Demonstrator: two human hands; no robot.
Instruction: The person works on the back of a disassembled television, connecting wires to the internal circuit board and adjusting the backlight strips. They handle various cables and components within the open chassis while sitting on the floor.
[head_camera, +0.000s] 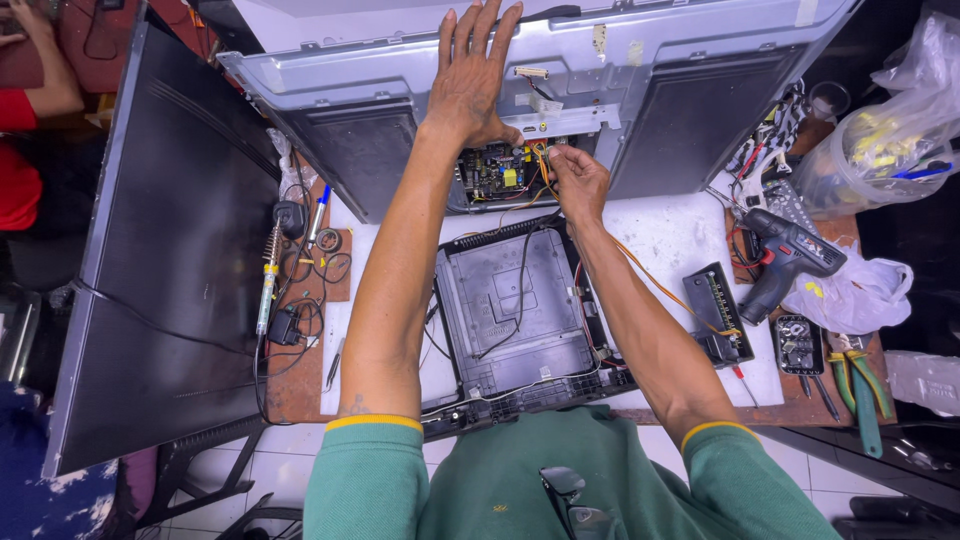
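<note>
Pressing flat with the fingers spread, the left hand (470, 85) rests open on the grey metal back of a flat screen (400, 70) that leans tilted at the far side of the counter (680, 235). Just to the right and nearer, the right hand (578, 182) is closed in a pinch on thin orange and yellow wires (543, 165) beside the small circuit board (495, 175), which sits in an opening at the lower middle of that metal back. One orange wire (660, 285) runs from this hand along the right forearm to a black box (722, 310) on the right of the counter.

Between the arms, near the body, lies a black plastic cover (515, 315) with a loose black cable on it. On the left are a soldering iron (268, 285) on a wooden board and a large dark screen panel (170, 250). On the right lie a black and red drill (790, 255), pliers with green handles (858, 385) and clear plastic bags (880, 140).

I think the risk is at the pinch: if the right hand pulls too hard, a wire can tear from the board. If the left hand lifts, the tilted screen may slide or fall on the board. The orange wire on the forearm could also drag the black box.
</note>
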